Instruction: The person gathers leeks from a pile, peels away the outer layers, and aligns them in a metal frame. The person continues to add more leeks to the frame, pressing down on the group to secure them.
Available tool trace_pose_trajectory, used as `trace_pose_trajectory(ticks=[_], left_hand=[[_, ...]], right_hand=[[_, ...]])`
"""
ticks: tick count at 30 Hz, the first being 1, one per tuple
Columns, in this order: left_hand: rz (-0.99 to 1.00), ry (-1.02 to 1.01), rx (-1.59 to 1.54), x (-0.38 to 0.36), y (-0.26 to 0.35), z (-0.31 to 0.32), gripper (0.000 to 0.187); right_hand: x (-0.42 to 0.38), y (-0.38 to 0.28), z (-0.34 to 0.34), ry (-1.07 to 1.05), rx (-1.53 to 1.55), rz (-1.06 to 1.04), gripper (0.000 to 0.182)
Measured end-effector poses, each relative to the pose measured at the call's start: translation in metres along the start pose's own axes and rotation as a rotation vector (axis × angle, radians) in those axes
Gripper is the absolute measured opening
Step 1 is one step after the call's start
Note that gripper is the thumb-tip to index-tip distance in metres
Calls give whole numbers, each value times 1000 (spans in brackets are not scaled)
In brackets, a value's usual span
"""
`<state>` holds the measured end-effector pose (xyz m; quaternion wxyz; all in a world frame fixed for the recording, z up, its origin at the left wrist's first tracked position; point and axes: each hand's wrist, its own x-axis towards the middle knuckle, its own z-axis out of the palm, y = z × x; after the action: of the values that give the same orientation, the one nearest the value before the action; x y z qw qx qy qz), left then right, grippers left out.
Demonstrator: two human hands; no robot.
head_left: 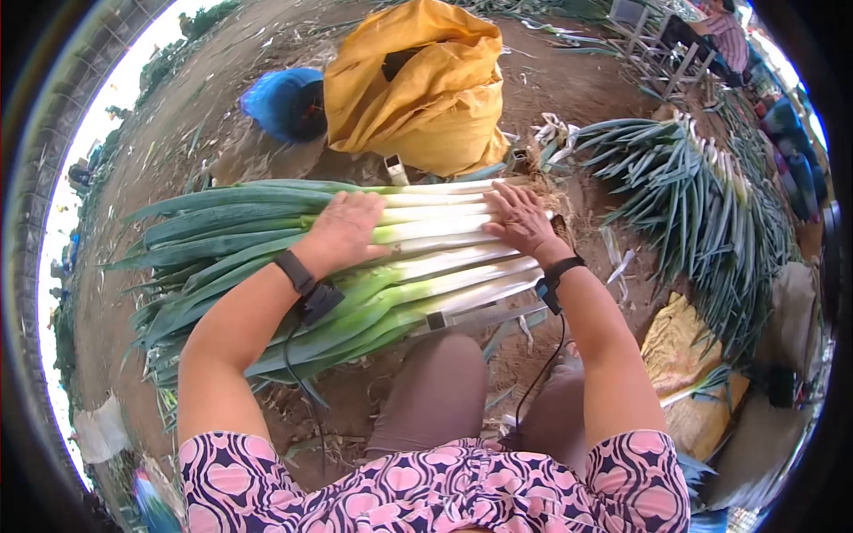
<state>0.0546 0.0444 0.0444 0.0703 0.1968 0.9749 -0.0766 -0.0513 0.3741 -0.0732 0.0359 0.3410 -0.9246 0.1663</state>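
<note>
Several long leeks point(444, 233) lie side by side in front of me, green leaves to the left and white stems to the right. They rest across a low metal frame point(396, 171), most of which is hidden beneath them. My left hand point(346, 231) lies flat on the stalks where green turns to white, its thumb apart from the fingers. Over the white stems near the root ends, my right hand point(524, 222) is spread, palm down. Brownish roots point(544, 182) show just beyond its fingers. Both wrists wear dark bands with cables.
Beyond the leeks stand a yellow sack point(418, 89) and a blue bag point(284, 104). A large pile of leeks point(684, 195) lies on the ground at right, above a flattened yellow sack point(680, 342). Another person point(720, 40) sits at far upper right.
</note>
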Motion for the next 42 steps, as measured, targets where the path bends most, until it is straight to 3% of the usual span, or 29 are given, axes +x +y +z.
trace_pose_trajectory(ticks=[5,14,18,20,22,24,25,26,28,31,33,34,36,37,39,42], left_hand=[[-155,-76,8,-24,-21,-15,95],[-191,-207,-38,-18,-21,-17,94],[-201,-145,-2,-21,-19,-8,93],[-209,-182,-19,-18,-18,-15,94],[-185,-150,-1,-22,-21,-13,94],[-96,-63,7,-21,-44,13,91],[-73,15,0,-20,-52,28,90],[-92,-46,-2,-13,-48,23,91],[29,72,44,1,-73,45,89],[39,64,73,12,-73,38,87],[-55,-28,90,5,-76,33,89],[-73,-53,101,3,-68,25,89],[-110,-113,132,1,-56,13,90],[-120,-141,131,1,-55,10,90],[-183,-186,127,-7,-23,-23,86],[-119,-107,34,0,-59,-2,78]], right_hand=[[4,1,3,7,23,-27,63],[1,-10,-22,-112,-61,56,60],[-22,-6,-51,82,192,13,53],[-43,-13,-100,43,265,78,39],[-73,-12,-154,-10,715,224,39],[-109,11,-221,-78,329,263,39],[-143,24,-256,-62,414,299,41],[-184,31,-292,-28,497,341,43],[-270,16,-361,79,571,574,45],[-412,0,-417,222,383,903,47],[-506,-3,-404,327,425,1065,45],[-554,-8,-382,493,437,1120,36],[-646,-13,-326,448,412,1324,31],[-702,-2,-284,319,490,1388,25],[-753,-33,-202,452,715,1402,18],[-799,-46,-73,611,1188,1483,13]])
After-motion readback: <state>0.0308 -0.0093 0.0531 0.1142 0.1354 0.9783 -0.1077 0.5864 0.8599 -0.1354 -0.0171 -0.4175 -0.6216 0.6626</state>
